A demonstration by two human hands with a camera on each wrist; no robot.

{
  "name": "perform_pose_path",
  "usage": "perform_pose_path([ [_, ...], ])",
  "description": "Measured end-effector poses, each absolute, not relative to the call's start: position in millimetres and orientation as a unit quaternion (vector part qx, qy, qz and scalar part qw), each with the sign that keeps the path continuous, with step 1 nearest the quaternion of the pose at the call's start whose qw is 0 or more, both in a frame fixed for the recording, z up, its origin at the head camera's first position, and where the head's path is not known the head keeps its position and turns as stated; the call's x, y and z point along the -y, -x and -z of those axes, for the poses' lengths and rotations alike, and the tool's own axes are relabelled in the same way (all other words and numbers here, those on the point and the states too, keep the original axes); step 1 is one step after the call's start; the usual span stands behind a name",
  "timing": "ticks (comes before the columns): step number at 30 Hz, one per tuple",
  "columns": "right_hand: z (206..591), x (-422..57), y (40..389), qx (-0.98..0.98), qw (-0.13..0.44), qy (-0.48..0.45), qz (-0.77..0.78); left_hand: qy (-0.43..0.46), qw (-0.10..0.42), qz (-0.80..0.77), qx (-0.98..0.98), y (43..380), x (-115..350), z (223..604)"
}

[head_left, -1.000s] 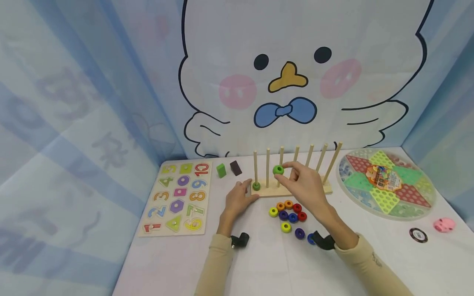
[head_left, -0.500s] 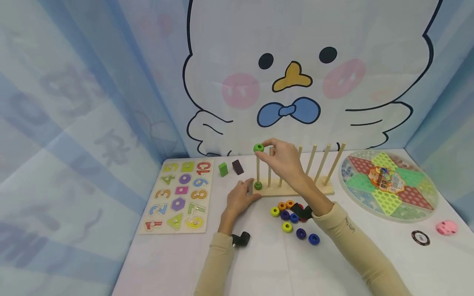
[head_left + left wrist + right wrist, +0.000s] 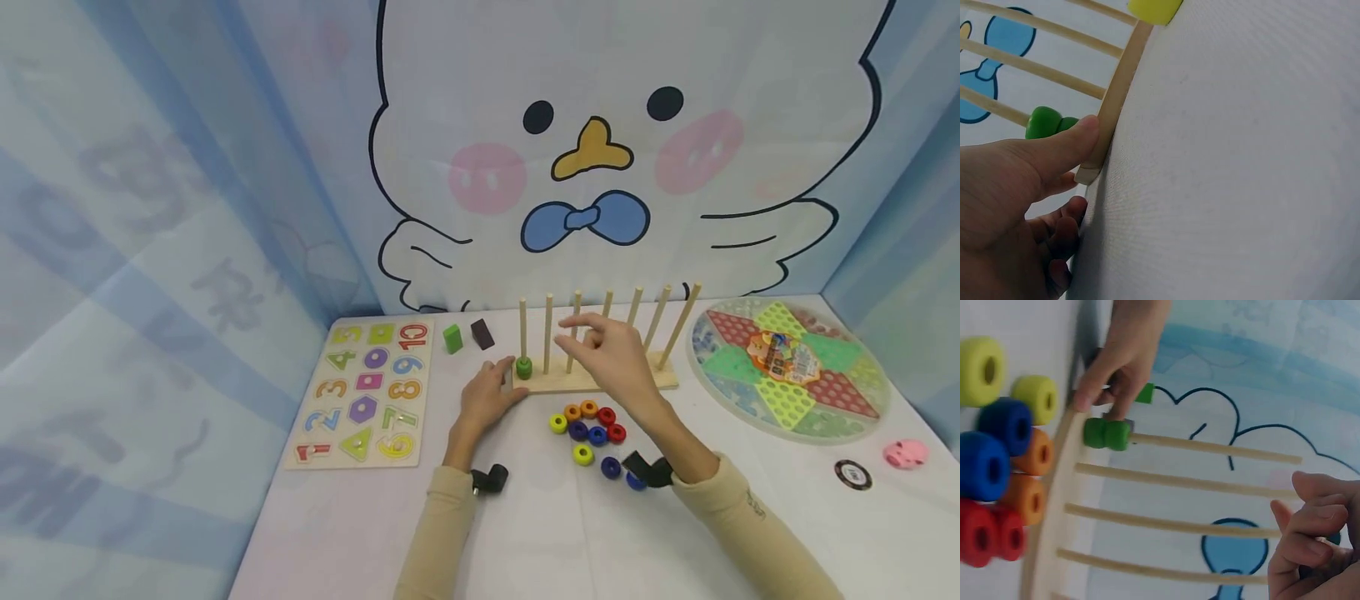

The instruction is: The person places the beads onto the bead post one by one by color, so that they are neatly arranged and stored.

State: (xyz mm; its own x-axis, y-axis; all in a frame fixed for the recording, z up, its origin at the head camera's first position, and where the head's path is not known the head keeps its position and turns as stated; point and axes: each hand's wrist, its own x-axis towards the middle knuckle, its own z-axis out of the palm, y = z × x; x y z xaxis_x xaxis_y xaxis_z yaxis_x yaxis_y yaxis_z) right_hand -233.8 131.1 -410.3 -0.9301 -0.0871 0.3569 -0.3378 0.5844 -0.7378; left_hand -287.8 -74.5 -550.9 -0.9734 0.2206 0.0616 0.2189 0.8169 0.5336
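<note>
A wooden peg rack [image 3: 558, 382] with several upright pegs stands on the table, two green rings [image 3: 524, 367] stacked low on its leftmost peg. My left hand [image 3: 483, 396] grips the left end of its base, the thumb along the front edge, as the left wrist view shows. In front of the rack's middle pegs hovers my right hand [image 3: 611, 354], holding nothing, thumb and forefinger apart and the other fingers loosely bent. Loose rings lie in front of the rack: yellow rings [image 3: 582, 454], orange rings [image 3: 588, 408], red rings [image 3: 617, 432] and blue or purple rings [image 3: 611, 467].
A number puzzle board [image 3: 360, 396] lies at the left, with a green block [image 3: 452, 338] and a dark block [image 3: 482, 334] near it. To the right are a round Chinese checkers board [image 3: 787, 367], a black-and-white disc [image 3: 853, 475] and a pink pig toy [image 3: 905, 454].
My right hand has carried a green ring left, set it on the leftmost peg, let go, and moved back right. The ring now sits on the other green one. My left hand stays on the base.
</note>
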Motion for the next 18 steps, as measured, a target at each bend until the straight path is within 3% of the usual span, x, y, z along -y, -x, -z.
perform_pose_path([
  [12,501,-196,199,0.905,-0.064,0.013,-0.421,-0.101,0.009,-0.265,-0.959,286,71,550],
  [18,523,-206,193,0.898,-0.113,0.03,-0.425,-0.103,0.004,-0.266,-0.958,285,70,549],
])
